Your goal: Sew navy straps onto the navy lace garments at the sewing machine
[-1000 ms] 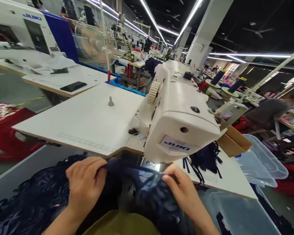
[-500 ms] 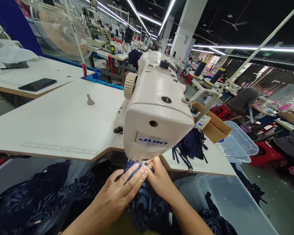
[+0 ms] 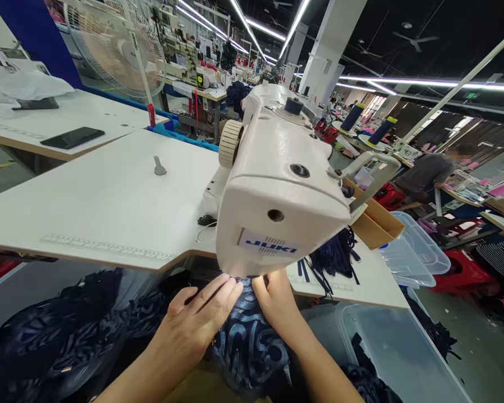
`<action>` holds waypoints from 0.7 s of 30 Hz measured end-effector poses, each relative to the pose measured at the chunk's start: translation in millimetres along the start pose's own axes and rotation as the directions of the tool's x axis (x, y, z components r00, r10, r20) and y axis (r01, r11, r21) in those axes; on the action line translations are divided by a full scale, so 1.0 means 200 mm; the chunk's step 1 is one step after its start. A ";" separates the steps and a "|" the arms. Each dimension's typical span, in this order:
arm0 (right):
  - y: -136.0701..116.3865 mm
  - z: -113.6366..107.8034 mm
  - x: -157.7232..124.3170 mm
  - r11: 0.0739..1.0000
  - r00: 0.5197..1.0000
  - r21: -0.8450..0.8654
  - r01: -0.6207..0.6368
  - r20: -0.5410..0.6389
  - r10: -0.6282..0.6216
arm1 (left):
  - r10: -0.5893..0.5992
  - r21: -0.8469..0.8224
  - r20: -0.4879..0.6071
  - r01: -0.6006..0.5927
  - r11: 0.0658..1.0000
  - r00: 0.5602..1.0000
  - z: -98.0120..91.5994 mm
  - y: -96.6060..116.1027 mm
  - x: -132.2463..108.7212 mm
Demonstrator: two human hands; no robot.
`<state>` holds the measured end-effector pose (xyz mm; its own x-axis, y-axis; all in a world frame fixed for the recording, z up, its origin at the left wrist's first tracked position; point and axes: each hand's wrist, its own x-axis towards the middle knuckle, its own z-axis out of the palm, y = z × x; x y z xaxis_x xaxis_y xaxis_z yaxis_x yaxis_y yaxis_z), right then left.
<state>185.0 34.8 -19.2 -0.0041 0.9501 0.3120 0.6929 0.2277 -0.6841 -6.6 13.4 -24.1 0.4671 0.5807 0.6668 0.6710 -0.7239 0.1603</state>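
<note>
A patterned navy fabric piece (image 3: 252, 336) hangs from beneath the head of a white sewing machine (image 3: 277, 190) down toward my lap. Resting on the fabric's left edge, my left hand (image 3: 197, 319) has its fingers stretched forward and its thumb apart. On the other edge, my right hand (image 3: 279, 305) pinches the fabric between thumb and bent fingers, close under the machine head. The needle and presser foot are hidden behind the machine head, and so are some fingertips.
Navy strips (image 3: 336, 252) lie right of the machine, by a cardboard box (image 3: 373, 224) and clear plastic bins (image 3: 420, 240). A small grey tool (image 3: 159, 166) and a phone (image 3: 73, 137) lie leftward. More navy fabric (image 3: 67, 330) fills the lower left. A person (image 3: 428, 173) sits far right.
My hands have moved apart, uncovering more patterned fabric between them. My left fingers no longer overlap the right hand. The whole view has shifted slightly.
</note>
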 end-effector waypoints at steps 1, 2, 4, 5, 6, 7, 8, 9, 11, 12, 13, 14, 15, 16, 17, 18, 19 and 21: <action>0.00 0.00 0.00 1.000 1.000 -0.009 -0.008 0.000 0.008 | -0.010 -0.002 0.017 0.010 1.000 1.000 0.00 0.00 0.00; 0.01 0.00 0.00 1.000 1.000 -0.016 -0.011 0.000 0.011 | -0.013 -0.004 0.029 0.013 1.000 0.999 -0.01 0.00 0.01; 0.01 0.00 -0.01 1.000 1.000 -0.026 -0.011 -0.003 0.011 | -0.004 -0.007 0.037 0.005 1.000 0.999 -0.01 0.00 0.01; 0.01 0.00 -0.01 1.000 1.000 -0.029 -0.007 -0.007 0.007 | -0.001 -0.006 0.033 0.001 1.000 0.999 -0.01 0.00 0.01; 0.00 0.00 -0.01 1.000 1.000 -0.031 -0.001 -0.011 0.001 | 0.003 -0.003 0.026 -0.003 1.000 1.000 -0.01 0.00 0.01; 0.00 0.00 -0.01 0.999 1.000 -0.034 0.006 -0.013 -0.007 | 0.010 0.001 0.018 -0.010 1.000 1.000 0.00 -0.01 0.01; 0.00 0.00 -0.01 0.999 1.000 -0.037 0.014 -0.015 -0.015 | 0.014 0.007 0.010 -0.014 1.000 1.000 0.00 -0.01 0.00; -0.01 0.00 -0.01 0.999 1.000 -0.039 0.021 -0.013 -0.022 | 0.023 0.015 0.004 -0.023 1.000 1.000 0.00 -0.01 0.00; -0.01 -0.01 0.00 0.999 1.000 -0.037 0.030 -0.004 -0.031 | 0.041 0.039 0.003 -0.042 0.998 0.999 0.00 -0.02 0.00; -0.01 -0.01 0.00 0.999 0.999 -0.031 0.032 0.003 -0.032 | 0.046 0.047 0.016 -0.046 0.998 0.999 0.00 -0.03 0.00; -0.02 -0.01 0.00 0.999 0.999 -0.024 0.031 0.007 -0.031 | 0.046 0.052 0.039 -0.048 0.997 0.998 0.00 -0.03 0.00; -0.02 -0.01 0.00 0.999 0.999 -0.015 0.032 0.010 -0.032 | 0.047 0.050 0.068 -0.051 0.997 0.997 -0.01 -0.03 -0.01; -0.03 -0.01 0.01 0.999 0.999 -0.005 0.035 0.007 -0.035 | 0.048 0.044 0.093 -0.052 0.998 0.995 -0.01 -0.03 -0.01; -0.03 -0.02 0.01 0.999 0.999 0.006 0.040 0.001 -0.040 | 0.042 0.033 0.108 -0.046 0.998 0.993 -0.02 -0.03 -0.02; -0.04 -0.02 0.01 0.999 0.999 0.019 0.047 -0.007 -0.047 | 0.034 0.021 0.108 -0.036 0.999 0.994 -0.02 -0.03 -0.03; -0.05 -0.02 0.01 0.998 0.999 0.032 0.049 -0.016 -0.049 | 0.013 0.009 0.097 -0.014 1.000 0.995 -0.01 -0.03 -0.03; -0.05 -0.02 0.01 0.998 0.999 0.045 0.047 -0.024 -0.046 | -0.009 -0.002 0.083 0.009 1.000 0.996 -0.01 -0.04 -0.04; -0.06 -0.02 0.01 0.997 1.000 0.072 0.018 -0.027 -0.016 | 0.002 0.015 0.053 -0.003 1.000 0.999 0.01 -0.05 -0.05</action>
<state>179.7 33.5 -7.1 0.0046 0.9403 0.3404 0.6389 0.2591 -0.7244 -16.7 16.4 -33.7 0.4982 0.5984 0.6275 0.6786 -0.7196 0.1474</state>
